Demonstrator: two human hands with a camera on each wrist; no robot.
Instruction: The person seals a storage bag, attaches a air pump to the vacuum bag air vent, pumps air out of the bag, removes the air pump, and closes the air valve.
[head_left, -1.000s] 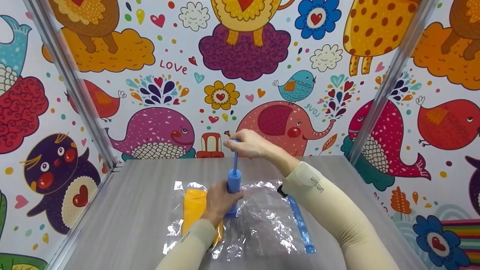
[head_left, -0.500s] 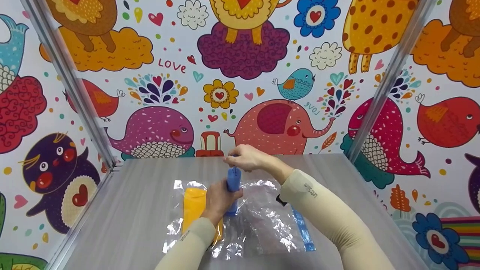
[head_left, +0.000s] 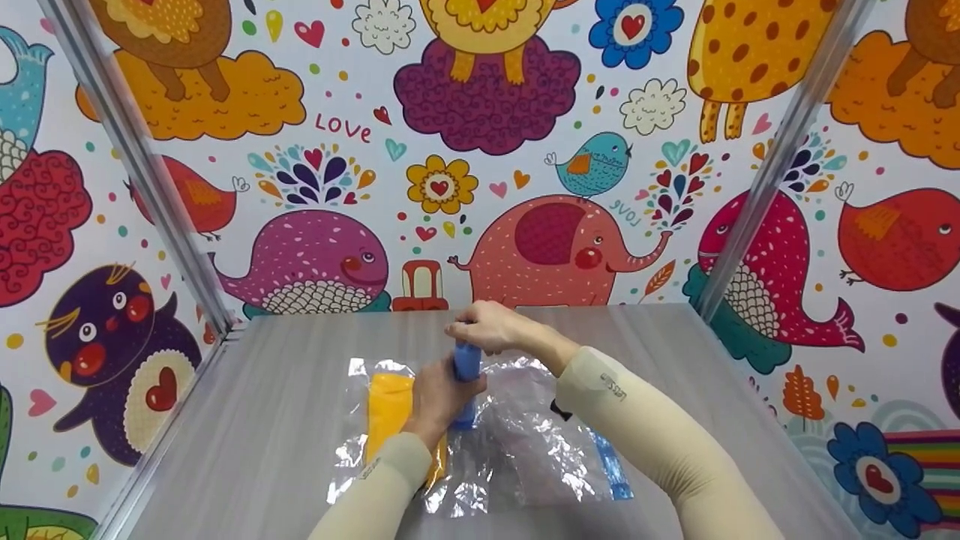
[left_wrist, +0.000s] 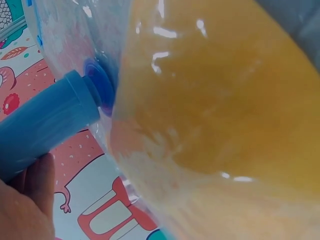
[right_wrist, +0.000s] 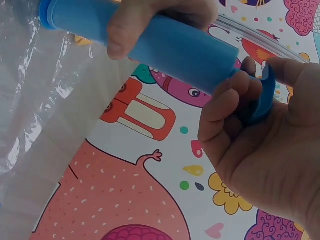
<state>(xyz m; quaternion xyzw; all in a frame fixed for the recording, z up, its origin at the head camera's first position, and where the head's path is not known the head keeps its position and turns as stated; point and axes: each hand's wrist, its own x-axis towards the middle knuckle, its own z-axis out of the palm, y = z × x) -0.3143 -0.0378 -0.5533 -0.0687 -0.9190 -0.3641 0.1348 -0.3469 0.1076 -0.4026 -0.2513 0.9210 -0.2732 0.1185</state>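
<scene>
A blue hand pump point(head_left: 467, 363) stands upright on a clear plastic vacuum bag point(head_left: 544, 442). My left hand point(head_left: 440, 399) is wrapped around the pump's barrel. At the top, my right hand point(head_left: 491, 327) holds the pump's handle point(right_wrist: 266, 95), with the fingers curled round it in the right wrist view. The handle sits close to the barrel's end, so little of the rod shows. In the left wrist view, the pump's lower end meets a round blue valve point(left_wrist: 101, 85) on the bag. Inside the bag lies a folded yellow-orange item point(head_left: 388, 409), partly hidden by my left hand and arm.
The bag lies on a grey table point(head_left: 255, 420). A blue strip point(head_left: 613, 466) runs along the bag's right edge, partly behind my right sleeve. Cartoon-printed walls point(head_left: 442, 75) with metal corner posts point(head_left: 142, 165) enclose the table at the back and sides.
My right hand has moved down, pushing the handle and rod into the barrel. The left hand stays around the barrel, and the bag keeps its place.
</scene>
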